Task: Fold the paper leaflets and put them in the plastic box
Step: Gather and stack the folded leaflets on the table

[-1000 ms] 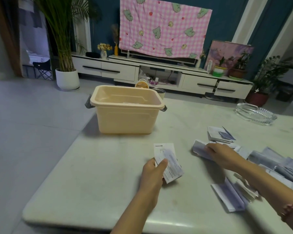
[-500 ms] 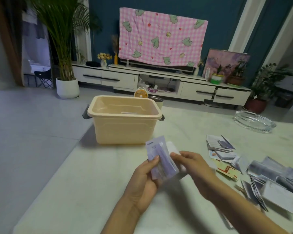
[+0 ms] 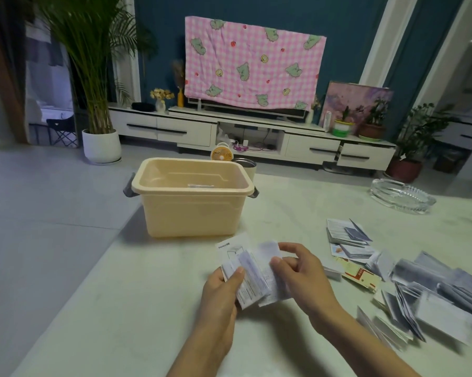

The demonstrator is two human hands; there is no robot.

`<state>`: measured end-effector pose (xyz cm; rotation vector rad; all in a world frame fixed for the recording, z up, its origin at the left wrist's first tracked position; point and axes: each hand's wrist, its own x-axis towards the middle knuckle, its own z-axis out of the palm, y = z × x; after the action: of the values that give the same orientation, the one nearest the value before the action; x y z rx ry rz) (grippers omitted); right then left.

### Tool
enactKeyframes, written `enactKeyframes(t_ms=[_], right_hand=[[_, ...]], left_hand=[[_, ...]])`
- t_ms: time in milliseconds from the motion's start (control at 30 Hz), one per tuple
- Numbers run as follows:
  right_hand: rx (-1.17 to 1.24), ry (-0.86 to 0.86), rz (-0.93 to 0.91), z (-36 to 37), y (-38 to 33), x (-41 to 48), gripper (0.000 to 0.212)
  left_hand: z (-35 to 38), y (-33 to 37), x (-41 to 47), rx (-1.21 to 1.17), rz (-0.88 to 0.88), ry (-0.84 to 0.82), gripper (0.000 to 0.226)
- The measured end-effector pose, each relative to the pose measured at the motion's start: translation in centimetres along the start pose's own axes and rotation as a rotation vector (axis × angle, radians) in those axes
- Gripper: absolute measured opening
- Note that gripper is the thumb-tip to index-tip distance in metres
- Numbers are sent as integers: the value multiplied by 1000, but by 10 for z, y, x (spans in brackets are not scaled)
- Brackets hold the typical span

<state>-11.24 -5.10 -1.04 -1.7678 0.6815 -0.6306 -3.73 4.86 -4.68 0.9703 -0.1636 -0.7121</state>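
Observation:
Both hands hold a white paper leaflet [image 3: 249, 273] above the pale table [image 3: 147, 308], in front of the box. My left hand [image 3: 221, 292] grips its left side with the thumb on top. My right hand [image 3: 297, 273] pinches its right side, and the sheet is spread open between them. The beige plastic box [image 3: 192, 210] stands open at the table's far left, with a folded leaflet [image 3: 200, 185] lying inside. A scattered pile of loose leaflets [image 3: 419, 289] covers the table on the right.
A glass ashtray [image 3: 402, 195] sits at the table's far right. Behind the box stand a metal cup [image 3: 247, 165] and a small orange fan [image 3: 222, 154]. The table's left edge drops to the tiled floor.
My right hand left the pile on the right and came to the leaflet in my left hand. The leaflet is now spread wider between both hands.

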Motion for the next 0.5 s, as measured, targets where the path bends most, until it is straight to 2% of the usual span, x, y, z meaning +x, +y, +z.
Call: enactKeyframes(t_ms=[100, 200, 300, 400, 500], right_hand=[[64, 78, -12, 5, 0, 2, 17], [109, 59, 20, 16, 4, 0, 19], [204, 106, -18, 30, 5, -2, 18], [241, 54, -57, 41, 9, -6, 15], [143, 3, -96, 45, 16, -7, 27]], left_hand=[[1, -3, 3, 92, 23, 29, 18], [4, -6, 1, 219, 55, 40, 17], [11, -7, -3, 428, 163, 58, 12], [12, -9, -6, 625, 272, 108, 7], [1, -7, -3, 783, 369, 119, 7]])
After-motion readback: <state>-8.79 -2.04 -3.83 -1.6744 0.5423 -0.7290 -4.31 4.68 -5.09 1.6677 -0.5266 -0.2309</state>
